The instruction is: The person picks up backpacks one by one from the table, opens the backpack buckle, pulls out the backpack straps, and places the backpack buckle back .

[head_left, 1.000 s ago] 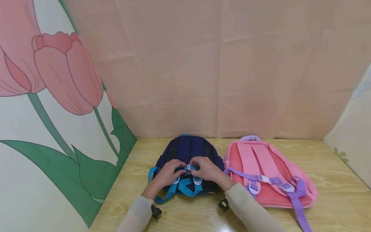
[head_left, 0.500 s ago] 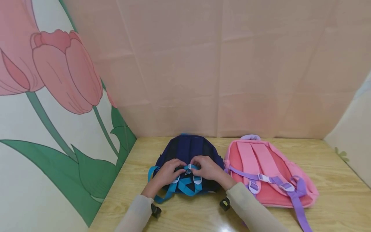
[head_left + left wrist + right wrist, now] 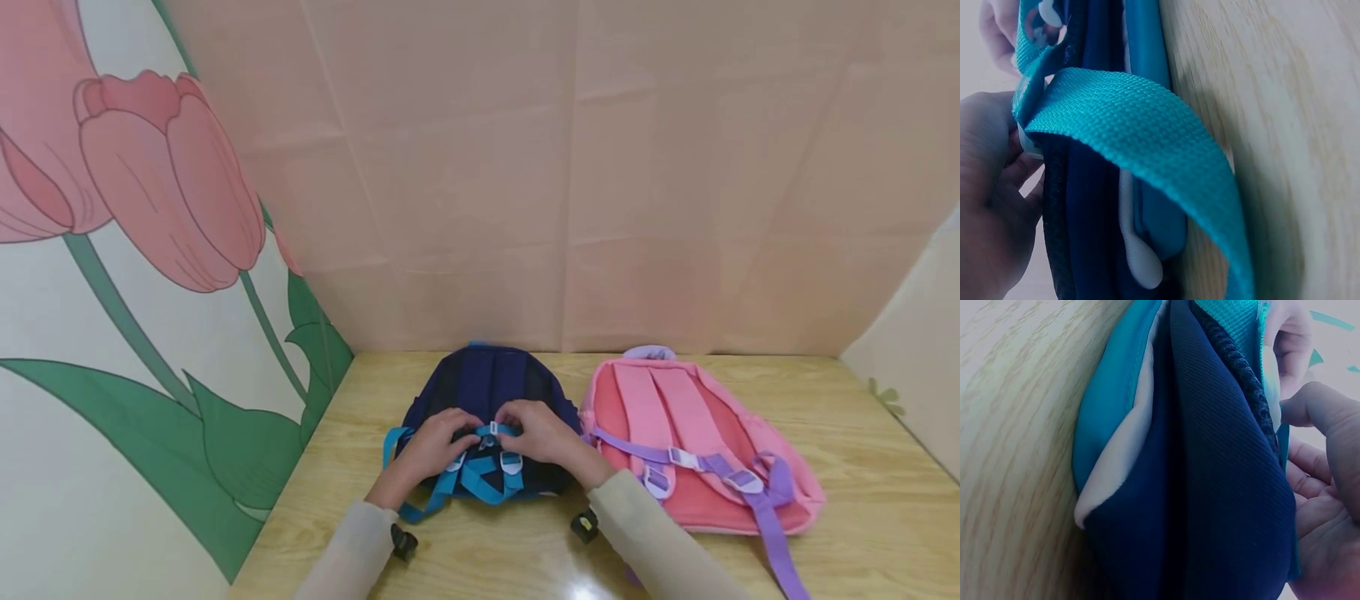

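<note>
I watch the small white plastic buckle [image 3: 493, 428] shift slightly rightward; so the bright-blue webbing strap [image 3: 507, 430] is perhaps being adjusted. The left hand [image 3: 435, 443] and right hand [image 3: 543, 435] pinch it over the navy fabric backpack [image 3: 492, 375], on the wood-grained table [image 3: 375, 400].

A turquoise strap [image 3: 1141, 131] arches across the navy bag [image 3: 1088, 212] near the fingers [image 3: 1020, 171].
</note>
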Demonstrator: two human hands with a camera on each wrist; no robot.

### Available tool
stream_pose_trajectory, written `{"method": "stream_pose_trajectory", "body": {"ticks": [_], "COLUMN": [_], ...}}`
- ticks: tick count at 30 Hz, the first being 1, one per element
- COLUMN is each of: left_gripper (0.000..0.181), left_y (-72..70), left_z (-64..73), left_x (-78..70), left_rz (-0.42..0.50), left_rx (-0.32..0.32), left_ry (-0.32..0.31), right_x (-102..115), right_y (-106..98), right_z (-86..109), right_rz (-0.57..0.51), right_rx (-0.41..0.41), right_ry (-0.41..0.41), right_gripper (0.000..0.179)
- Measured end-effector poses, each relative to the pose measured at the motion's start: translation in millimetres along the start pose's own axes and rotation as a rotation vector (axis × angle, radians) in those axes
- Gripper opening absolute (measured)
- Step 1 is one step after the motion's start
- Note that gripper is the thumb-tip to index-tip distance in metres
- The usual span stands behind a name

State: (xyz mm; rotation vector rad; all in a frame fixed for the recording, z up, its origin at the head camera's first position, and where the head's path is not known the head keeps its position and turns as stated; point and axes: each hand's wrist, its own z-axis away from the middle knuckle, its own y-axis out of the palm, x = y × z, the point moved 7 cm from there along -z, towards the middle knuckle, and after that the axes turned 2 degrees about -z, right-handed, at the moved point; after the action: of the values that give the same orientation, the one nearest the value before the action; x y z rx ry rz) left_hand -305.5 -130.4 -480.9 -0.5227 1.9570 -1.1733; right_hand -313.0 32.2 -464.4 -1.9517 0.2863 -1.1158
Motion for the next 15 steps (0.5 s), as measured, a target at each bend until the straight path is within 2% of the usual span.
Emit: {"method": "stream_pose_trajectory", "body": {"ticks": [15], "left_gripper": [0.020], "left_y": [1.2], "left_z": [-1.3], "left_x": [1.8], "left_rz": [-0.004], "left_rx": [0.010], "left_ry": [-0.014], "right_x": [1.5], "right_y": [-6.2], "right_z": [4.0], "right_rz": [-0.009], "right_rx": [0.002], "right_ry": [0.031], "right_gripper": [0.016]}}
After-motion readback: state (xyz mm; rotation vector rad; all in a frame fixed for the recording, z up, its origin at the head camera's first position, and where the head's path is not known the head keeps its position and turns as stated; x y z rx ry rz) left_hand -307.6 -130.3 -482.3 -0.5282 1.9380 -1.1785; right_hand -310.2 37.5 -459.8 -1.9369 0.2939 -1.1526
